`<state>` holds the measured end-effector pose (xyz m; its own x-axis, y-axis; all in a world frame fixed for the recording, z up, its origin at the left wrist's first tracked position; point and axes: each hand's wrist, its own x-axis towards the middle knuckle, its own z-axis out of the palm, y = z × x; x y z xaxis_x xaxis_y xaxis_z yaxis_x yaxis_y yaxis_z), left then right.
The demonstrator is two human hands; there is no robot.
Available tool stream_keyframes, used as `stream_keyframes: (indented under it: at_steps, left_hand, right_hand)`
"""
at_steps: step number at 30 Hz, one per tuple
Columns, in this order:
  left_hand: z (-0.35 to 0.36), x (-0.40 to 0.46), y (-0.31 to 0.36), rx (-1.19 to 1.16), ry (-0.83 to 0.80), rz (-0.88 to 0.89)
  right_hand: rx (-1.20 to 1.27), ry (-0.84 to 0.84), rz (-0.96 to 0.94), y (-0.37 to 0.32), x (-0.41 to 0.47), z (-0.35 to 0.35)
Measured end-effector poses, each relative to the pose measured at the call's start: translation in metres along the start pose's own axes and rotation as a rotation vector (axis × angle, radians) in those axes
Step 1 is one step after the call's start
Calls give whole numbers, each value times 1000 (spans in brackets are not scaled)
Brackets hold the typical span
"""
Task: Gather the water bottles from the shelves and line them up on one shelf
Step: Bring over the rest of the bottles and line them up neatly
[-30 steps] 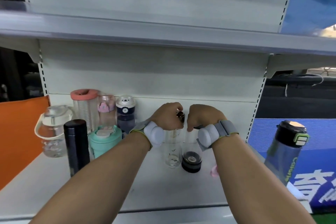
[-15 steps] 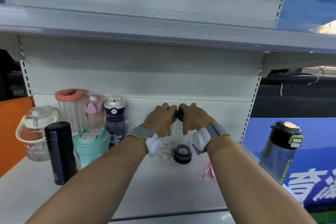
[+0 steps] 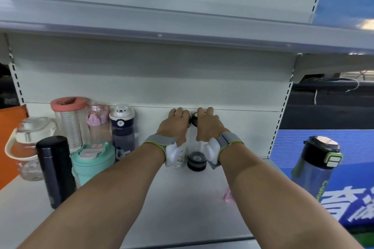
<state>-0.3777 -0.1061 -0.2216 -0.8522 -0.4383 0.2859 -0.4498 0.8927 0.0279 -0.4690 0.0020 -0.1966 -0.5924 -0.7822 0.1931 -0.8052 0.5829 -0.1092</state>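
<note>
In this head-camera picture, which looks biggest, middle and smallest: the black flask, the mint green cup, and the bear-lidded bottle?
1. black flask, tallest in the picture, though it stands nearest the camera.
2. mint green cup, shorter but wider.
3. bear-lidded bottle, smallest as seen; it stands farther back and is partly hidden, so its true size is unsure.

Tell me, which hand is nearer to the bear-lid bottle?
The left hand. It grips a clear bottle a short way to the right of the bear-lid bottle. The right hand is farther right, on the black-based bottle.

Bottle caps (image 3: 194,117) under fingers (image 3: 204,111)
</note>
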Motion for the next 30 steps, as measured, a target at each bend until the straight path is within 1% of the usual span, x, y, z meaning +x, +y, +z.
stream_keyframes:
  at_steps: [2, 4, 6, 8, 10, 11, 12, 15, 17, 19, 21, 22, 24, 26, 28, 30]
  left_hand:
    - [-1, -2, 0, 49, 6, -16]
    - [0, -4, 1, 154, 84, -7]
    - [5, -5, 2, 208, 155, 7]
    - [8, -3, 0, 271, 158, 2]
    - [8, 0, -3, 268, 198, 6]
    - [6, -1, -2, 262, 188, -6]
    - [3, -3, 2, 252, 141, -20]
    - [-3, -11, 13, 155, 146, -38]
    - [-12, -17, 25, 62, 295, -39]
    - [-22, -17, 44, -29, 457, -3]
    - [-30, -15, 65, -134, 534, 29]
    - [-33, -13, 76, -187, 542, 39]
    - [-37, -14, 95, -250, 501, 93]
    - [-33, -14, 113, -314, 381, 183]
    - [-32, -16, 129, -388, 182, 250]
    - [-34, -21, 154, -401, -45, 318]
  right_hand:
    - [-33, 8, 4, 1, 1, 3]
    - [-40, 22, -2, 2, 3, 7]
    - [-36, 46, -17, 3, 5, 10]
    - [-28, 56, -36, 4, 7, 12]
    - [-13, 52, -33, 5, 9, 12]
    - [-11, 52, -29, 5, 9, 12]
    - [-15, 42, -17, 4, 7, 11]
    - [-23, -11, 19, 4, -2, 8]
    - [22, 2, 14, 3, -11, 0]
    - [32, 121, 2, 10, -23, -18]
    - [-5, 231, 14, 22, -38, -40]
    - [-36, 253, 50, 32, -45, -52]
    - [-117, 260, 157, 51, -57, -72]
    - [-192, 184, 308, 70, -72, -90]
    - [-226, 80, 451, 85, -79, -102]
    - [-236, -8, 579, 105, -96, -109]
